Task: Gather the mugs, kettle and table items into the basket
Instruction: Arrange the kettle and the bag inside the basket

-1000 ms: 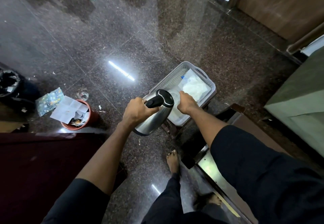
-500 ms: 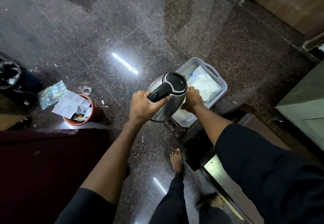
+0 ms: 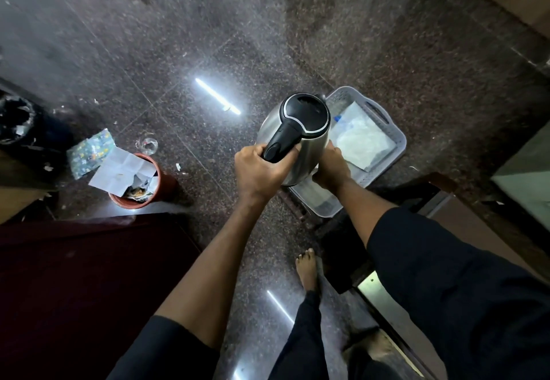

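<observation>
Steel kettle at frame centre, held above the near end of the grey basket. L hand wraps its black handle from lower left; R hand cups the body's lower right side, fingers mostly hidden behind it.

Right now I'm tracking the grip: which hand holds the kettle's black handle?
The left hand grips the black handle of the kettle; the right hand only steadies its steel side.

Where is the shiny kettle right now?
In the head view, centre-right, the steel kettle is held in the air by both hands, just above the grey basket on the floor.
</observation>
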`<state>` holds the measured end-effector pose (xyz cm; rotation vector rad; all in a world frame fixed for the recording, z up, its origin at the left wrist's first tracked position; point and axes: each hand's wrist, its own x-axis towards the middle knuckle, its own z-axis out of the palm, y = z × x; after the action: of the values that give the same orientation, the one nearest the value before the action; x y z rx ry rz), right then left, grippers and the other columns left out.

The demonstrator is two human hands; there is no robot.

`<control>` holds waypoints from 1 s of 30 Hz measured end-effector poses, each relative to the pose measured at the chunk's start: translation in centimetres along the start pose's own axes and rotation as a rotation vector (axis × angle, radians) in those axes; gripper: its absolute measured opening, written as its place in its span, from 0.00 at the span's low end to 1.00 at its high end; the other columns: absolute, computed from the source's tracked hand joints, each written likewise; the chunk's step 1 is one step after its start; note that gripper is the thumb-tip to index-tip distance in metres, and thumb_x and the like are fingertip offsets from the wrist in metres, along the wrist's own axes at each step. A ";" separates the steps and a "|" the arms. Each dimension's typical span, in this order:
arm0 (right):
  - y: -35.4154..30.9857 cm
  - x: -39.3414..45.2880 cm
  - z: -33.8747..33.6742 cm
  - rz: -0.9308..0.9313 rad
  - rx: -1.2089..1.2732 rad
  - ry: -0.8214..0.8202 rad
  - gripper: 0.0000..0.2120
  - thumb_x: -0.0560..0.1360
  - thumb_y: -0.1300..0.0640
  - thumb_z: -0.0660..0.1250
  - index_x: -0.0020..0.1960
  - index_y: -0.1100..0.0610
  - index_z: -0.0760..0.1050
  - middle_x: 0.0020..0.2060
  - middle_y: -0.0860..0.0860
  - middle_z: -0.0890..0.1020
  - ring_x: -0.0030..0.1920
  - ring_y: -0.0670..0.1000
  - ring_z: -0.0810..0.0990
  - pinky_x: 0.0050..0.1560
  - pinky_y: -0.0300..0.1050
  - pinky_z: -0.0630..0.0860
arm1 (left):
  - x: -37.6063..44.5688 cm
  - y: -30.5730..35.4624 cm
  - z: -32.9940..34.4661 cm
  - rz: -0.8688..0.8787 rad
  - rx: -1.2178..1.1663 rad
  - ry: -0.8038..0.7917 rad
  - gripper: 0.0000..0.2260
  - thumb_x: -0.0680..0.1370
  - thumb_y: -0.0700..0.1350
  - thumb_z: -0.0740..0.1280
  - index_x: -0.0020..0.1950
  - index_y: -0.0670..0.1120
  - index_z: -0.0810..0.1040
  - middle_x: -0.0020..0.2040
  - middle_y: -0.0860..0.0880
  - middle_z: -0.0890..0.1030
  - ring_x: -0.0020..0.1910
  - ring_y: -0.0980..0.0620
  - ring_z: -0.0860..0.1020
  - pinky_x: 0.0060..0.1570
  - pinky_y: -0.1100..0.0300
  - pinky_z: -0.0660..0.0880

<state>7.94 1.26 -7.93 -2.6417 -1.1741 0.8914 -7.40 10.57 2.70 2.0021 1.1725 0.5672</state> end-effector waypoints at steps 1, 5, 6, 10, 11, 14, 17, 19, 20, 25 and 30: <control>0.3 -0.2 -0.2 0.013 0.022 0.010 0.31 0.70 0.65 0.74 0.70 0.56 0.71 0.65 0.58 0.71 0.62 0.64 0.73 0.58 0.54 0.78 | -0.1 0.0 0.1 -0.004 -0.008 0.009 0.32 0.67 0.64 0.78 0.23 0.50 0.59 0.20 0.52 0.60 0.19 0.59 0.62 0.24 0.68 0.56; 1.8 -1.2 -0.9 0.102 0.086 0.030 0.33 0.69 0.64 0.75 0.70 0.53 0.67 0.64 0.57 0.70 0.62 0.65 0.73 0.55 0.56 0.77 | 0.0 0.0 1.1 -0.067 -0.042 -0.033 0.32 0.67 0.67 0.76 0.24 0.48 0.62 0.21 0.53 0.61 0.22 0.58 0.60 0.27 0.58 0.62; 2.2 -1.5 -1.2 0.127 0.085 0.034 0.34 0.69 0.62 0.75 0.70 0.53 0.66 0.65 0.57 0.70 0.63 0.65 0.73 0.55 0.56 0.77 | -0.1 0.2 1.5 -0.071 -0.042 -0.052 0.32 0.67 0.68 0.76 0.24 0.48 0.63 0.22 0.53 0.61 0.22 0.53 0.62 0.28 0.56 0.64; 4.3 -2.4 -2.5 0.219 0.081 0.089 0.32 0.66 0.59 0.79 0.66 0.53 0.67 0.63 0.56 0.70 0.62 0.65 0.75 0.54 0.55 0.78 | -1.1 0.8 3.6 -0.075 -0.080 -0.084 0.28 0.69 0.66 0.76 0.25 0.52 0.63 0.22 0.55 0.62 0.27 0.46 0.71 0.31 0.59 0.64; 4.8 -2.5 -2.9 0.242 0.100 0.108 0.32 0.66 0.58 0.79 0.65 0.53 0.67 0.63 0.56 0.71 0.61 0.65 0.75 0.55 0.55 0.77 | -1.3 0.7 4.1 -0.089 -0.086 -0.089 0.28 0.69 0.65 0.76 0.26 0.52 0.64 0.22 0.55 0.63 0.25 0.49 0.71 0.31 0.59 0.64; 5.6 -2.6 -3.7 0.283 0.161 0.135 0.34 0.64 0.55 0.81 0.64 0.53 0.68 0.63 0.56 0.72 0.62 0.64 0.76 0.58 0.54 0.78 | -1.5 0.1 5.4 -0.129 -0.124 -0.095 0.27 0.70 0.65 0.77 0.26 0.52 0.65 0.22 0.55 0.67 0.22 0.62 0.65 0.28 0.61 0.63; 5.8 -2.8 -4.4 0.280 0.188 0.150 0.33 0.63 0.55 0.81 0.63 0.53 0.69 0.62 0.56 0.72 0.62 0.64 0.76 0.58 0.54 0.78 | -1.6 -0.3 6.7 -0.132 -0.155 -0.118 0.27 0.71 0.65 0.76 0.27 0.52 0.64 0.24 0.59 0.70 0.23 0.62 0.64 0.27 0.64 0.62; 5.8 -3.1 -4.8 0.265 0.181 0.154 0.33 0.63 0.56 0.81 0.62 0.53 0.69 0.62 0.56 0.73 0.62 0.64 0.76 0.58 0.54 0.78 | -1.9 -0.7 7.8 -0.157 -0.198 -0.129 0.27 0.72 0.67 0.74 0.30 0.49 0.68 0.25 0.57 0.70 0.26 0.62 0.65 0.28 0.58 0.65; 5.8 -3.2 -5.0 0.259 0.170 0.155 0.33 0.63 0.56 0.81 0.63 0.52 0.69 0.62 0.56 0.73 0.62 0.64 0.76 0.58 0.54 0.79 | -2.1 -0.9 8.4 -0.176 -0.221 -0.129 0.27 0.72 0.67 0.74 0.32 0.46 0.71 0.27 0.56 0.70 0.28 0.60 0.66 0.29 0.55 0.67; 5.7 -3.7 -5.6 0.198 0.069 0.155 0.36 0.64 0.57 0.81 0.67 0.51 0.69 0.64 0.56 0.72 0.62 0.62 0.76 0.55 0.52 0.78 | -3.4 -1.6 9.9 -0.273 -0.200 -0.107 0.20 0.74 0.63 0.75 0.38 0.48 0.76 0.30 0.55 0.74 0.31 0.59 0.70 0.32 0.57 0.67; 5.7 -4.3 -5.8 0.181 0.046 0.149 0.35 0.63 0.57 0.81 0.66 0.52 0.69 0.63 0.56 0.73 0.61 0.62 0.76 0.55 0.52 0.79 | -5.6 -1.6 11.0 -0.442 -0.302 -0.107 0.13 0.78 0.55 0.75 0.47 0.45 0.81 0.40 0.47 0.83 0.41 0.52 0.77 0.41 0.52 0.75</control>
<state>12.56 -5.02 -3.07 -2.7547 -0.8828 0.7223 -3.49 2.07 -5.58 1.4431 1.3234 0.3787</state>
